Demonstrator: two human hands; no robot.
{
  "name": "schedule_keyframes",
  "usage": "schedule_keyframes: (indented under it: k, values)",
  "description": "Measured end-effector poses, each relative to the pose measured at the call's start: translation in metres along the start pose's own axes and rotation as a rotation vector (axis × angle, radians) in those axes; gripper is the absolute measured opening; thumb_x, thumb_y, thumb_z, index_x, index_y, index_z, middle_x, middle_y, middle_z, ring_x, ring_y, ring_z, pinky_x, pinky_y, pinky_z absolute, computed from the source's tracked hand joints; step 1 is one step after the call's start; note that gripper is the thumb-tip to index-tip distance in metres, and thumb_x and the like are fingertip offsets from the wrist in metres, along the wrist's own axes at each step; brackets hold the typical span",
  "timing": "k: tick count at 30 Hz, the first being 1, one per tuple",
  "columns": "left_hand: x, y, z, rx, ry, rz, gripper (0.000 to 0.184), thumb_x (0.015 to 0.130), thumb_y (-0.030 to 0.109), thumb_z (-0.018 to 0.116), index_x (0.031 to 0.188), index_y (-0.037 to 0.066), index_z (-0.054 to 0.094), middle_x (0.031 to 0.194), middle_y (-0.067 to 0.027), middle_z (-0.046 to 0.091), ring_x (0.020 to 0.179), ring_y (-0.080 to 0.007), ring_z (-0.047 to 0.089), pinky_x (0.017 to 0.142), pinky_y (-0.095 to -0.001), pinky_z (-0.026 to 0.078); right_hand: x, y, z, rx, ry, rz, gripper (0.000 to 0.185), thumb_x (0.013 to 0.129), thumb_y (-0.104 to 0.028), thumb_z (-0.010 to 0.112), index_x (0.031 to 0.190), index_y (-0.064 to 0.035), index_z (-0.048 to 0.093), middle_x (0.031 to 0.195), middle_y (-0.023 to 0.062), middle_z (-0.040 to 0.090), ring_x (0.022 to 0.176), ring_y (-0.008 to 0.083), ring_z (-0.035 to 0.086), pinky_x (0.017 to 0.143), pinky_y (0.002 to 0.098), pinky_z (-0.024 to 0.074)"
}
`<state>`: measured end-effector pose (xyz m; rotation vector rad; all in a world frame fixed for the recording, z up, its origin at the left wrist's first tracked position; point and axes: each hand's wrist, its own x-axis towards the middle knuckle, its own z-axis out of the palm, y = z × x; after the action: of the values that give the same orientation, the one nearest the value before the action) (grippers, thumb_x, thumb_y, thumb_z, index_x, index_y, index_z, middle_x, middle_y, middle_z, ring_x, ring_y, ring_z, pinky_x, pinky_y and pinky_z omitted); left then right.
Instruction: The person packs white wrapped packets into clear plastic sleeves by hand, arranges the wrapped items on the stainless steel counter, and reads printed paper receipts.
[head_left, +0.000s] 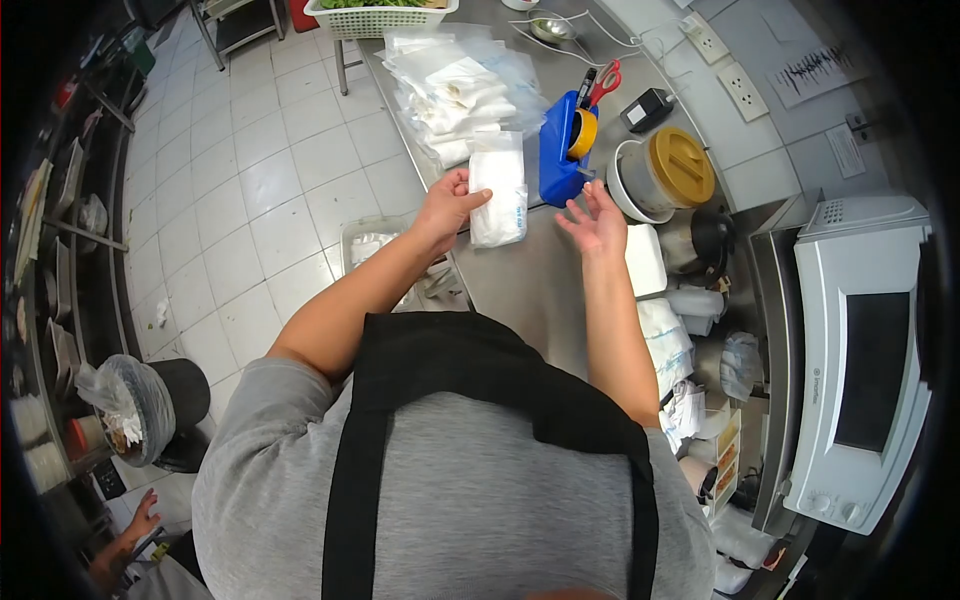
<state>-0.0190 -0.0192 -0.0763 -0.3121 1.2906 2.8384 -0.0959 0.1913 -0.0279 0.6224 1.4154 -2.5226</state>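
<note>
My left hand [455, 212] grips the left edge of a flat white packet [497, 190] in a clear plastic bag with small blue print. Its thumb lies on top of the packet. My right hand [597, 228] is raised over the steel counter [530, 290], palm up with the fingers apart, and appears to hold nothing. Just beyond its fingertips stands a blue tape dispenser [556, 155] with a roll of yellow-brown tape [582, 134]. Red-handled scissors [606, 82] and a dark pen [587, 86] stick out of the dispenser's far end.
Beyond the packet lies a pile of similar white bagged packets [450, 90]. A tub with a yellow lid [682, 168], a black adapter [648, 110] and a white microwave [860, 360] line the right side. Another person's hand [143, 517] shows at lower left, near a lined bin [130, 410].
</note>
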Motion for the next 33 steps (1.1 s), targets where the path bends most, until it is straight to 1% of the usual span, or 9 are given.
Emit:
schedule_keyframes:
  k: [6, 9, 12, 13, 19, 22, 28, 31, 33]
  values:
    - [-0.001, 0.001, 0.001, 0.008, 0.004, -0.024, 0.029, 0.086, -0.002, 0.062, 0.113, 0.000, 0.051, 0.102, -0.0103, 0.066, 0.090, -0.0162, 0.065, 0.082, -0.0302, 0.052, -0.002, 0.001, -0.005, 0.009, -0.056, -0.019, 0.030, 0.089, -0.023, 0.067, 0.108, -0.0006, 0.059, 0.134, 0.0123, 0.043, 0.134, 0.0384, 0.026, 0.105, 0.0696, 0.0168]
    - [0.002, 0.000, -0.002, 0.065, -0.018, -0.051, 0.035, 0.088, 0.002, 0.062, 0.120, 0.002, 0.049, 0.109, -0.0088, 0.065, 0.098, -0.0156, 0.063, 0.086, -0.0308, 0.050, 0.003, 0.014, -0.010, -0.099, -0.002, -0.025, 0.028, 0.089, -0.023, 0.067, 0.108, -0.0044, 0.060, 0.113, 0.0051, 0.056, 0.125, 0.0293, 0.039, 0.103, 0.0627, 0.0268]
    - [0.002, -0.003, -0.007, 0.081, -0.035, -0.050, 0.038, 0.088, 0.003, 0.061, 0.124, 0.003, 0.047, 0.112, -0.0079, 0.064, 0.102, -0.0152, 0.062, 0.089, -0.0313, 0.049, 0.026, 0.042, -0.030, -0.322, 0.054, -0.207, 0.024, 0.090, -0.022, 0.065, 0.107, -0.0055, 0.060, 0.106, 0.0025, 0.062, 0.114, 0.0158, 0.046, 0.095, 0.0520, 0.0348]
    - [0.003, -0.004, -0.007, 0.074, -0.037, -0.042, 0.038, 0.088, 0.003, 0.061, 0.124, 0.002, 0.047, 0.112, -0.0079, 0.064, 0.102, -0.0151, 0.062, 0.089, -0.0313, 0.049, 0.032, 0.048, -0.031, -0.315, 0.071, -0.317, 0.017, 0.091, -0.017, 0.064, 0.102, -0.0054, 0.061, 0.097, 0.0018, 0.065, 0.097, 0.0103, 0.053, 0.085, 0.0375, 0.0394]
    - [-0.001, 0.001, -0.010, 0.091, -0.040, -0.047, 0.038, 0.089, 0.003, 0.060, 0.125, 0.001, 0.046, 0.113, -0.0090, 0.063, 0.103, -0.0164, 0.061, 0.090, -0.0328, 0.049, 0.061, 0.062, -0.067, -0.337, 0.036, -0.520, 0.015, 0.089, -0.013, 0.064, 0.087, 0.0014, 0.061, 0.093, 0.0081, 0.065, 0.071, 0.0117, 0.056, 0.068, 0.0236, 0.0444]
    - [-0.002, 0.004, -0.009, 0.052, -0.075, -0.076, 0.040, 0.090, 0.005, 0.059, 0.126, 0.001, 0.043, 0.117, -0.0110, 0.061, 0.105, -0.0189, 0.060, 0.092, -0.0355, 0.049, 0.029, 0.049, -0.059, -0.680, -0.070, -0.352, 0.014, 0.089, -0.014, 0.064, 0.084, -0.0013, 0.061, 0.092, 0.0072, 0.063, 0.073, 0.0137, 0.057, 0.070, 0.0253, 0.0454]
    - [-0.004, 0.002, 0.004, 0.007, -0.114, -0.069, 0.046, 0.092, 0.008, 0.057, 0.131, 0.001, 0.033, 0.122, -0.0135, 0.055, 0.110, -0.0213, 0.057, 0.094, -0.0392, 0.048, -0.053, -0.002, -0.014, -1.187, -0.536, -1.011, 0.016, 0.082, -0.020, 0.068, 0.080, -0.0054, 0.062, 0.095, 0.0065, 0.058, 0.091, 0.0239, 0.054, 0.081, 0.0338, 0.0424]
    - [-0.005, 0.000, 0.011, -0.007, -0.093, -0.042, 0.038, 0.092, 0.005, 0.057, 0.123, 0.002, 0.035, 0.112, -0.0153, 0.058, 0.101, -0.0204, 0.061, 0.087, -0.0364, 0.052, -0.076, -0.016, 0.006, -1.260, -0.590, -1.022, 0.021, 0.079, -0.025, 0.070, 0.077, -0.0057, 0.061, 0.094, 0.0052, 0.056, 0.095, 0.0267, 0.051, 0.085, 0.0352, 0.0394]
    - [-0.009, 0.002, 0.014, 0.032, -0.108, -0.030, 0.041, 0.092, 0.008, 0.057, 0.127, 0.003, 0.035, 0.117, -0.0142, 0.056, 0.105, -0.0205, 0.059, 0.090, -0.0371, 0.050, -0.077, -0.016, 0.012, -1.336, -0.587, -1.065, 0.025, 0.078, -0.028, 0.072, 0.074, -0.0069, 0.060, 0.092, 0.0052, 0.056, 0.094, 0.0264, 0.052, 0.084, 0.0368, 0.0386]
